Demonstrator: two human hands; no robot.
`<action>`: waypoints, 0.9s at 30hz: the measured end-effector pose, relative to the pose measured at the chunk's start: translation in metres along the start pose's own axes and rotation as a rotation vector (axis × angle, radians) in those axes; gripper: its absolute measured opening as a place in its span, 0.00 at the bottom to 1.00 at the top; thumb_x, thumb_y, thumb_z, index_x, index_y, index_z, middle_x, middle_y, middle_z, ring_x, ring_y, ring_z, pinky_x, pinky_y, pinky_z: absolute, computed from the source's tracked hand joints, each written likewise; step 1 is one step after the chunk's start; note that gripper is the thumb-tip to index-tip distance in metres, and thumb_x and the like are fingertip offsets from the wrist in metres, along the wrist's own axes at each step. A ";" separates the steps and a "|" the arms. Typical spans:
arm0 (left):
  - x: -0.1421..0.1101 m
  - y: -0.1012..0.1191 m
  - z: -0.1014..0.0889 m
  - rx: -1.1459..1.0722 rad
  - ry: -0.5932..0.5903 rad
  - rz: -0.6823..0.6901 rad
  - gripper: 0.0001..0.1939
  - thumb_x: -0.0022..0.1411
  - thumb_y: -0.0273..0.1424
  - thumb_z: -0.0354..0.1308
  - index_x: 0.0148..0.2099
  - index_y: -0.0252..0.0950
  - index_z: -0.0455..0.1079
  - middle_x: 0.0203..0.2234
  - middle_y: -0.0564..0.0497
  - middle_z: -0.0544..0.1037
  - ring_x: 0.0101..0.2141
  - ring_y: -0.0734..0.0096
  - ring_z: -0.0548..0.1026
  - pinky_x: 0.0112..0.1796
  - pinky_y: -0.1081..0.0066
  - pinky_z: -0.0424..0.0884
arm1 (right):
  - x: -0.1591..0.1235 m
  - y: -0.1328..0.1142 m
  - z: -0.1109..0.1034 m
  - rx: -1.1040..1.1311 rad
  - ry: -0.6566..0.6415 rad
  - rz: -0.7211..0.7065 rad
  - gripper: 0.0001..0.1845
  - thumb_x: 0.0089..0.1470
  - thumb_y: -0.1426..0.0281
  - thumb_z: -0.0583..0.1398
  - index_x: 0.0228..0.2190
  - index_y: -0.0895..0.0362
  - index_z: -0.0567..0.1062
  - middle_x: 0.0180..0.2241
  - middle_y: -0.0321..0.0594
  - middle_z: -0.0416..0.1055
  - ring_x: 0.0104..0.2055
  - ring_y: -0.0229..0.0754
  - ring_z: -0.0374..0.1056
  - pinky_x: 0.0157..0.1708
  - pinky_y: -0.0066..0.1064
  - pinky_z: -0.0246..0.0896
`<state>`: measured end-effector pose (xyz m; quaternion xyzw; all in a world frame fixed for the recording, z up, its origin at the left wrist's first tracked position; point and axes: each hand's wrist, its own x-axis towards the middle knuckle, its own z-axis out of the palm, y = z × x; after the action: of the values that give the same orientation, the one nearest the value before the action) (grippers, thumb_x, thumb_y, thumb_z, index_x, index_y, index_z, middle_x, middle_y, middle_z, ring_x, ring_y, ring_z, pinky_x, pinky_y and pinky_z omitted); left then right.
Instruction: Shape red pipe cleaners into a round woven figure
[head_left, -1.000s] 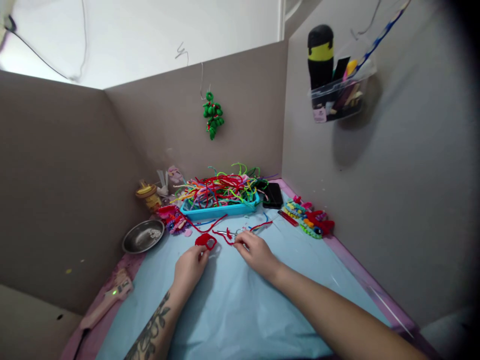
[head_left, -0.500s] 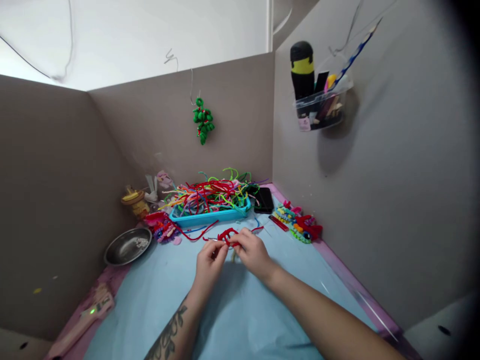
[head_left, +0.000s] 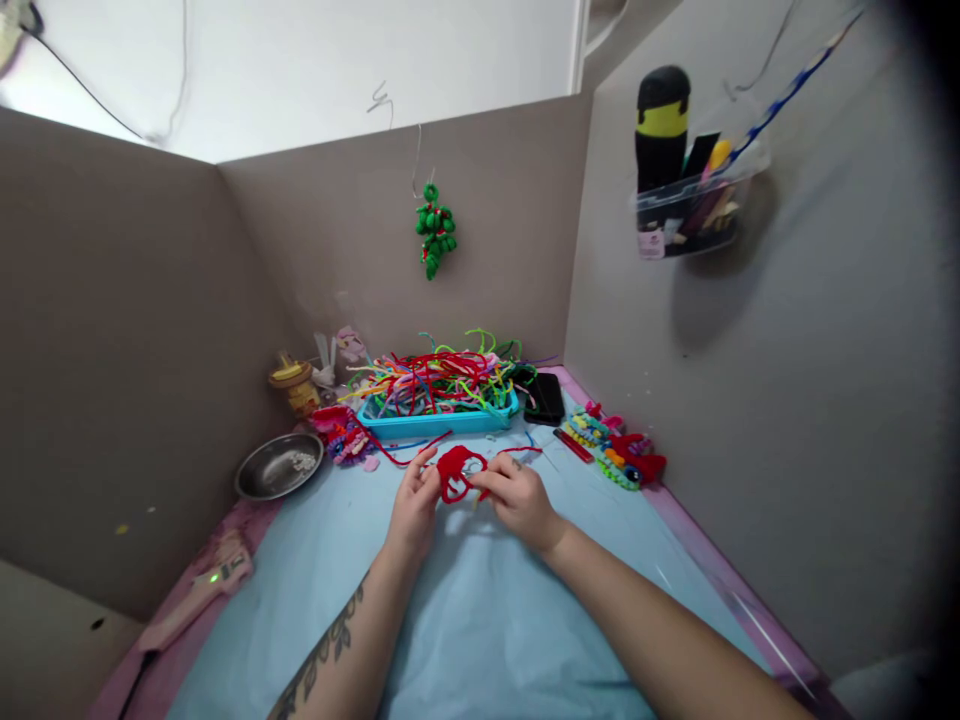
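Note:
A looped, openwork red yarn piece (head_left: 452, 462) is held between my two hands just above the light blue cloth. My left hand (head_left: 415, 503) pinches its left edge, with one finger lifted. My right hand (head_left: 523, 503) has closed thumb and fingers on the right edge, beside a small pale or shiny part I cannot make out. Loose red strands (head_left: 525, 450) stick out behind the right hand. Another red strand (head_left: 390, 455) lies on the cloth to the left.
Beyond my hands is a blue tray (head_left: 431, 427) heaped with colourful strands. A metal bowl (head_left: 255, 475) and a pink glue gun (head_left: 199, 600) sit left. A black phone (head_left: 545, 400) and woven colourful pieces (head_left: 622, 455) lie right. Grey partitions (head_left: 480, 230) enclose the table.
My hands have moved slightly apart, and the red piece now shows spread open and turned towards me. One left finger has lifted. The whole view has shifted, with things appearing further right.

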<state>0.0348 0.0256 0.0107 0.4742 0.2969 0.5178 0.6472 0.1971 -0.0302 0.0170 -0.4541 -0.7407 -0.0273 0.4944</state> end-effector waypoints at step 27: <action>0.004 0.001 -0.005 -0.117 -0.154 -0.095 0.18 0.52 0.35 0.61 0.45 0.33 0.71 0.41 0.42 0.75 0.41 0.62 0.73 0.41 0.65 0.67 | 0.010 0.013 0.003 1.240 -0.234 0.870 0.19 0.42 0.56 0.63 0.21 0.57 0.64 0.09 0.23 0.49 0.11 0.26 0.39 0.12 0.23 0.30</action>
<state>0.0313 0.0308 0.0102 0.4593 0.2374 0.4650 0.7186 0.2031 -0.0152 0.0176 -0.3442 -0.4225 0.6387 0.5433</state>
